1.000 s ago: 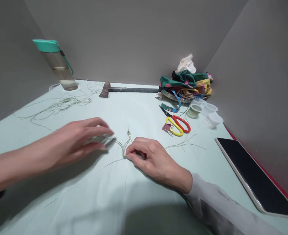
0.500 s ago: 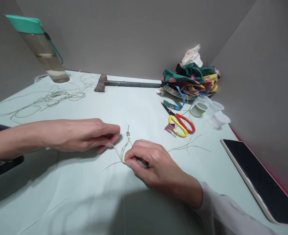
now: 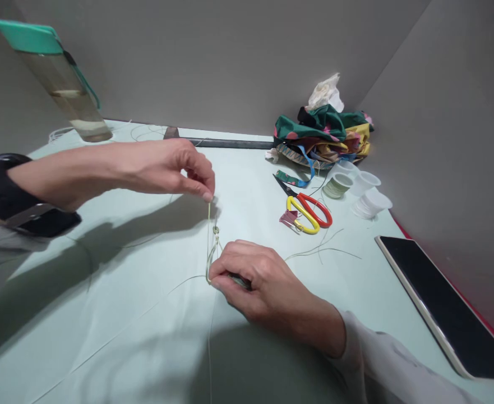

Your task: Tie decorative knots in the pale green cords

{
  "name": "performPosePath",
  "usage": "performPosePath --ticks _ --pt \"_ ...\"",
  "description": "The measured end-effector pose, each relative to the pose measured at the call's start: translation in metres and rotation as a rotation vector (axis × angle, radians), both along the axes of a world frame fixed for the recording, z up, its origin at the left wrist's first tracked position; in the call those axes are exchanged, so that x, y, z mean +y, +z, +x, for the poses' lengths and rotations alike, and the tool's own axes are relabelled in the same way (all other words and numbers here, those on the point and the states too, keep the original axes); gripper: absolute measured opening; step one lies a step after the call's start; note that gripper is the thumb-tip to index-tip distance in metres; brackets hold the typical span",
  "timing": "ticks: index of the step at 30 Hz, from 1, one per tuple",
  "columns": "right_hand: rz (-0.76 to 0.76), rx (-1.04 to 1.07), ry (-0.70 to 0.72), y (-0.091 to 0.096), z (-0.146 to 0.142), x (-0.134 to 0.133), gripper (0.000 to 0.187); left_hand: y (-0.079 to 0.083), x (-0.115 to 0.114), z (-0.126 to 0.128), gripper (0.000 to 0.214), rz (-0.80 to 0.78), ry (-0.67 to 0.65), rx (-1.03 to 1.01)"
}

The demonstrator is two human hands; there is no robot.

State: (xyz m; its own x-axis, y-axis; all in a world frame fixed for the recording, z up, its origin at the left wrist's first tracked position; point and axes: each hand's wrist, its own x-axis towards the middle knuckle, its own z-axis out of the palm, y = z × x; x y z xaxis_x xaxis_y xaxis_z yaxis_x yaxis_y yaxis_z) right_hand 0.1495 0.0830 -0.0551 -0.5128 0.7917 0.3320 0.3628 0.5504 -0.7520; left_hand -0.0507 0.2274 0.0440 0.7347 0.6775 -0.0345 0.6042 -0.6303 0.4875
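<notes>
Thin pale green cord (image 3: 208, 241) runs upright between my two hands. Its upper end is pinched between the thumb and fingers of my left hand (image 3: 175, 168), raised above the table. Lower down, my right hand (image 3: 259, 280) rests on the table, thumb and forefinger closed on the cord where it bends. A small knotted piece (image 3: 216, 231) of the same cord stands just beyond my right fingertips, with strands leading down to them. Loose ends trail to the lower left and straight toward me. What lies inside my right palm is mostly hidden.
Right of my hands lie scissors (image 3: 308, 210) with red and yellow handles, a purple clip (image 3: 289, 220), thread spools (image 3: 337, 185) and a phone (image 3: 444, 306). Behind are a hammer (image 3: 230, 143) and a patterned cloth bundle (image 3: 326, 134). A water bottle (image 3: 68, 90) stands at back left.
My left hand has moved up and away from me, drawing the cord from a leftward slant to nearly upright. My right hand keeps its hold in about the same place. The view has shifted slightly.
</notes>
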Motion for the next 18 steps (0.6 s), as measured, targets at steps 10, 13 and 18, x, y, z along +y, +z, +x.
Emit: performPosePath --ticks 10,13,18 --pt "-0.022 -0.003 0.001 0.002 0.001 -0.001 0.02 -0.047 0.021 0.0 0.011 0.419 0.088 0.103" --pt "-0.032 0.003 -0.01 0.002 0.001 -0.001 0.019 -0.04 -0.025 -0.015 0.024 0.413 0.135 0.071" --pt "-0.03 0.002 -0.03 0.001 -0.001 -0.001 0.016 -0.057 -0.101 -0.037 0.039 0.179 -0.04 0.008"
